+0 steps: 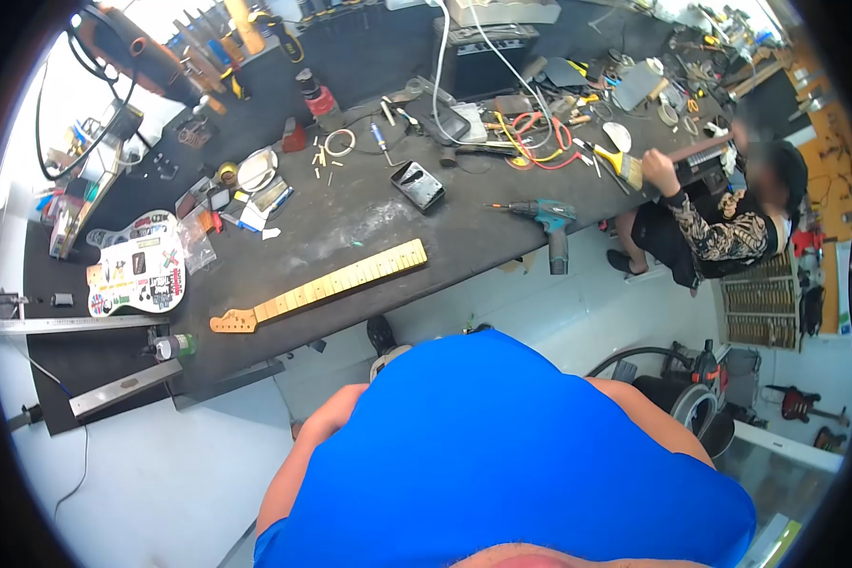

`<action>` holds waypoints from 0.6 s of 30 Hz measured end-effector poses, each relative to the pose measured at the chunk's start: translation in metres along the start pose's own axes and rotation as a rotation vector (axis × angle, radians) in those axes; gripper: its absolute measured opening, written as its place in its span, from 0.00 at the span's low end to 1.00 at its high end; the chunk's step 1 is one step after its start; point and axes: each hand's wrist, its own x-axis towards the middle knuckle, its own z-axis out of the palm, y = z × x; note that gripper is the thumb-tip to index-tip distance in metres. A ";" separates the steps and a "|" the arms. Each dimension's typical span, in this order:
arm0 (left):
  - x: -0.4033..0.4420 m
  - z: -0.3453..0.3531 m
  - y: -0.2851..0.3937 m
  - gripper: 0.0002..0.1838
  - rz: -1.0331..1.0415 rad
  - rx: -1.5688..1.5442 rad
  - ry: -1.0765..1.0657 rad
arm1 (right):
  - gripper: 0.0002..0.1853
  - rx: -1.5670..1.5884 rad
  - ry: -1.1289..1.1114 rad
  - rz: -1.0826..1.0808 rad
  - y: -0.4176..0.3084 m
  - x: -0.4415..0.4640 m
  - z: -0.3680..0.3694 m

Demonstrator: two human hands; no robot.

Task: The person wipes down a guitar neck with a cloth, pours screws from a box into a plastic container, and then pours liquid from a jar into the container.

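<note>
Neither of my hands shows. On each side of my blue shirt only part of my bare arm is visible, and the hands are hidden from the camera. Closest in front of me on the dark workbench (350, 222) lies a guitar neck (327, 287) with a light fretboard, its headstock pointing left. To its right a teal cordless drill (551, 216) rests at the bench's front edge, handle toward me. A small black open box (417, 186) sits behind the neck.
A sticker-covered white guitar body (140, 270) lies at the left near a metal bar (123, 388). Red-handled cutters (559, 131) and many tools crowd the back right. At the right, a seated person (729, 208) holds a long brown piece (701, 150).
</note>
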 end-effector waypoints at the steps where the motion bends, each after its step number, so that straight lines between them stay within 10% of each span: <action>1: -0.005 0.000 0.005 0.21 -0.034 0.040 -0.001 | 0.16 0.054 0.017 0.013 -0.016 -0.011 -0.006; 8: -0.028 -0.007 0.016 0.22 -0.236 0.068 -0.092 | 0.06 0.656 0.187 0.121 -0.063 -0.035 -0.011; 15: 0.022 -0.029 -0.120 0.17 0.049 0.368 -0.301 | 0.08 0.321 0.134 0.066 -0.097 -0.026 -0.029; 18: -0.014 -0.026 -0.079 0.15 -0.010 0.021 -0.211 | 0.09 0.161 0.107 0.047 -0.114 -0.032 -0.030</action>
